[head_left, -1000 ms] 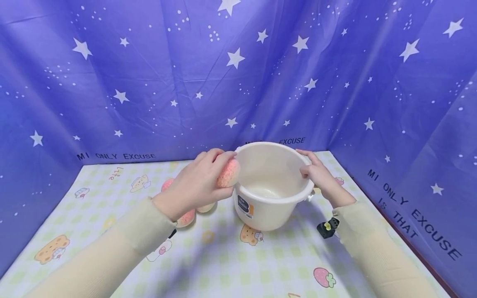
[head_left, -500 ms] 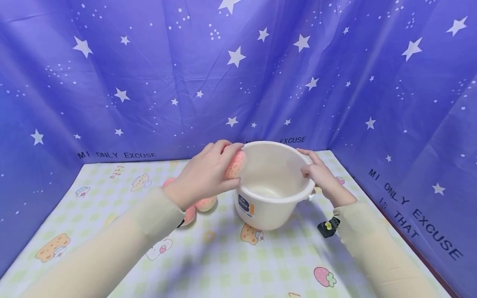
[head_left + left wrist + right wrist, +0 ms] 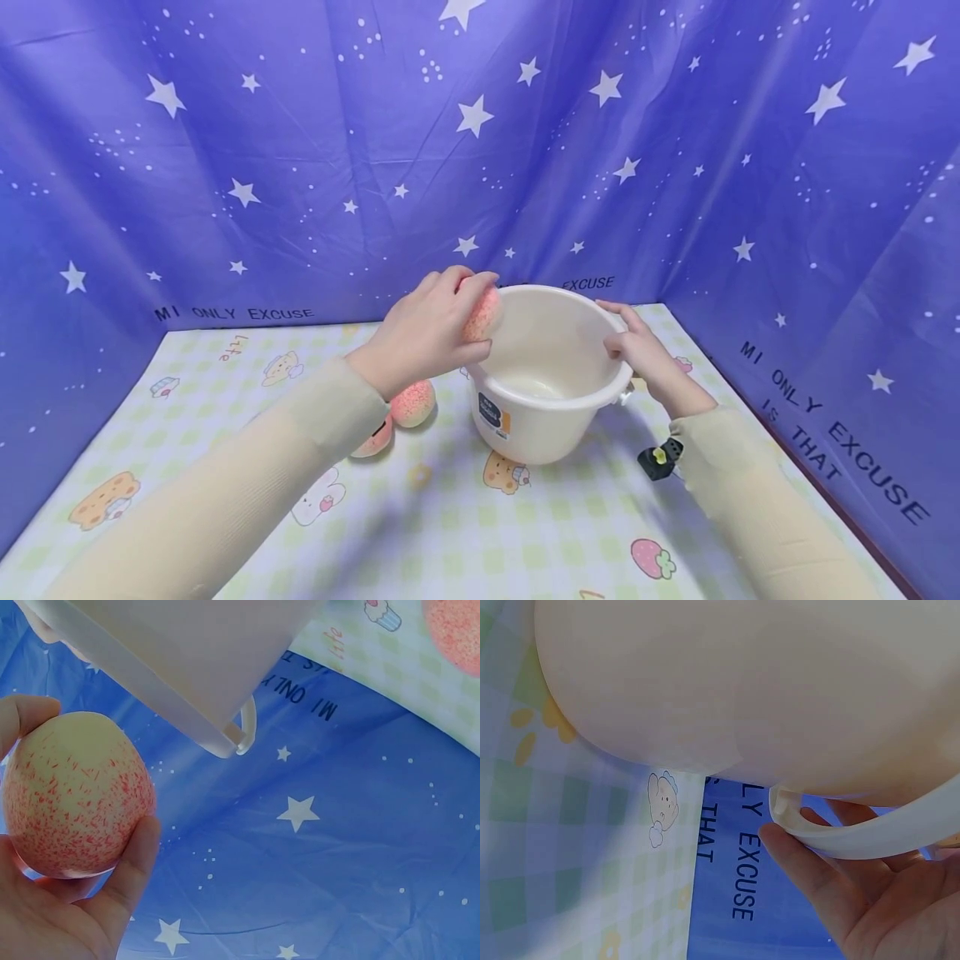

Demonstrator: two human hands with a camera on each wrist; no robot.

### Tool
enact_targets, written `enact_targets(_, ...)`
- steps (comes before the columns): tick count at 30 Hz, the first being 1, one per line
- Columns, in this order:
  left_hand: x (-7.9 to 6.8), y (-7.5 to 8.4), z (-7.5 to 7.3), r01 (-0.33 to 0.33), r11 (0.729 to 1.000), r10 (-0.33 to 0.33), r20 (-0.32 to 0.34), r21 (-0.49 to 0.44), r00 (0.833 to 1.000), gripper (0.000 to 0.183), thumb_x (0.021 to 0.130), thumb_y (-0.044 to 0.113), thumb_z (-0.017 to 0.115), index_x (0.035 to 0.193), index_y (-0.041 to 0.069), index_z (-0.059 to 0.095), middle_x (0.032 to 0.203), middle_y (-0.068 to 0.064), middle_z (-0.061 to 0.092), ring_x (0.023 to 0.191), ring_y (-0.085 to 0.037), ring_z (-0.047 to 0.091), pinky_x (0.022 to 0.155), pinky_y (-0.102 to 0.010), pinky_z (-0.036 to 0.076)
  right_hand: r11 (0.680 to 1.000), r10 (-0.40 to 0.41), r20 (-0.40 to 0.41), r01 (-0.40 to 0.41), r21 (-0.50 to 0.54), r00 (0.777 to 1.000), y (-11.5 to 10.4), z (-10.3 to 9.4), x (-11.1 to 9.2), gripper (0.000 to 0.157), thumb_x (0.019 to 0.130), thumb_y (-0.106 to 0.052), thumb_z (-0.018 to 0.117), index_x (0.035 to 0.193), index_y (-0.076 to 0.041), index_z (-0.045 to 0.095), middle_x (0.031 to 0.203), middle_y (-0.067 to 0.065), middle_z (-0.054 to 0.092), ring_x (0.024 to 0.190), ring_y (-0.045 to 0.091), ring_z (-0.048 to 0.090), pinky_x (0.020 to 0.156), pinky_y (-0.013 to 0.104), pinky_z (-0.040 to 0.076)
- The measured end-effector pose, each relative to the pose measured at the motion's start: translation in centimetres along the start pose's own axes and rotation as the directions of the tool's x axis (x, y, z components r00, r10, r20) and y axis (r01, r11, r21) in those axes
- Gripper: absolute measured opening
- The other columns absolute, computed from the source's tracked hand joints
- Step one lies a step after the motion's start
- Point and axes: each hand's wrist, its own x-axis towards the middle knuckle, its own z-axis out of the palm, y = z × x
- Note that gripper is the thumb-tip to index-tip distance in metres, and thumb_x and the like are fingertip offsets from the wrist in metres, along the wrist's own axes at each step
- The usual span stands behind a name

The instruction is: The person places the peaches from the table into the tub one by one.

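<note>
One checked tablecloth [image 3: 465, 542], starry backdrop [image 3: 300, 133]

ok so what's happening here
A person's left grip holds a pink-speckled ball up near the top of a white bucket. The right grip has hold of the bucket's opposite side. At least two more balls lie on the checked tablecloth, left of the bucket.

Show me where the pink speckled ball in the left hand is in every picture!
Head: the pink speckled ball, in the left hand, is near the middle, overlapping the left edge of the white bucket.
Left wrist: big, at the picture's left side.
Right wrist: not in it.
Shared landmark: the white bucket, which shows in all three.
</note>
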Motion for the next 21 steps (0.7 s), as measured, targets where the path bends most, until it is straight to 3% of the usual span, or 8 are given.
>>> enact_targets(12, 1.4, 0.3, 1.0, 0.015, 1.000, -0.014, 0.013, -0.021, 1.000, 0.071, 0.082, 0.034, 0.070, 0.146, 0.017, 0.044, 0.132, -0.012, 0.054, 0.111, -0.031, 0.055, 0.085, -0.045, 0.055, 1.000, -0.015, 0.004, 0.015, 0.000, 1.000, -0.1, 0.0, -0.3, 0.090, 0.072, 0.001, 0.042, 0.158, -0.016, 0.022, 0.144, 0.028, 0.037, 0.081, 0.023, 0.057, 0.059, 0.027, 0.050)
enact_targets(21, 2.5, 0.5, 1.8, 0.048, 0.997, -0.044, 0.074, -0.052, 0.996, 0.072, 0.084, 0.036, 0.069, 0.148, 0.019, 0.041, 0.135, -0.012, 0.052, 0.116, -0.030, 0.053, 0.089, -0.045, 0.054, 1.000, -0.015, 0.005, 0.015, -0.001, 1.000, 0.0, 0.0, -0.1, 0.089, 0.074, 0.001, 0.043, 0.159, -0.015, 0.020, 0.148, 0.029, 0.034, 0.090, 0.027, 0.057, 0.061, 0.028, 0.052)
